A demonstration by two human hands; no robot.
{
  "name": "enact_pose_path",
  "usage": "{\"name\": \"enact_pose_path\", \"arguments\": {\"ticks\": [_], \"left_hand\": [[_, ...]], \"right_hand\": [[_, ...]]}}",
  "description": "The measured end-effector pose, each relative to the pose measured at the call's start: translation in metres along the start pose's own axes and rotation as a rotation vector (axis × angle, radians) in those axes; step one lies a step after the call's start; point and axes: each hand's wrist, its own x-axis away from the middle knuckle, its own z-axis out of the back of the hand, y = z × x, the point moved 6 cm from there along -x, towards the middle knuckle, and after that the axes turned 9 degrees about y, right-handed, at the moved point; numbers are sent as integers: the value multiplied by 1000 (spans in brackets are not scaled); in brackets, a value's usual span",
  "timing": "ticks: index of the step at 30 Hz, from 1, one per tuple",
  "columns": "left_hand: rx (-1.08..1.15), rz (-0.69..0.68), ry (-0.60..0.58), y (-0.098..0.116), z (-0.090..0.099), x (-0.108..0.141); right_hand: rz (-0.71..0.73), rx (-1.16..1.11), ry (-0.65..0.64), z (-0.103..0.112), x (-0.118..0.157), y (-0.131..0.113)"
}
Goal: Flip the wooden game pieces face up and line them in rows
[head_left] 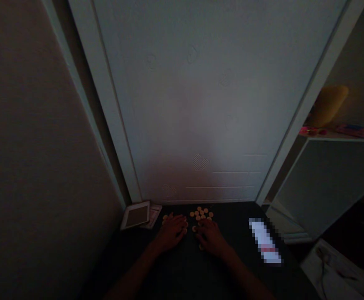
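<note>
Several small round tan discs [202, 213] lie in a loose cluster on the dark table top [184, 271], just beyond my right hand [210, 237]. That hand rests palm down with its fingers apart, close to a few discs at its fingertips and one partly under it. My left hand [170, 232] lies flat over another group of discs; some [165, 217] show at its left edge and others by its fingertips. What is under the left palm is hidden.
Two flat framed items [136, 215] overlap at the table's back left. A bright pixelated object [265, 241] lies at the right. A white panel [200, 104] rises behind the table. Further right are a shelf [341, 135] and a yellow object [330, 106].
</note>
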Motion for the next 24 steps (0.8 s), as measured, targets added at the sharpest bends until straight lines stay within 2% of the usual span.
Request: {"name": "enact_pose_path", "arguments": {"ticks": [6, 10, 13, 18, 21, 24], "left_hand": [[-19, 30, 10, -10, -5, -4], [-14, 82, 5, -17, -13, -20], [6, 64, -16, -16, -22, -34], [46, 10, -63, -6, -31, -43], [53, 13, -71, -2, -29, -37], [63, 13, -72, 0, -24, -27]], "right_hand": [[-15, 8, -25, -5, -1, -6], [-20, 17, -48, -9, -1, -12], [-9, 17, -38, -6, -1, -10], [-83, 37, 75, 16, 8, 16], [-111, 45, 117, 27, 17, 33], [-111, 50, 127, 29, 21, 38]]}}
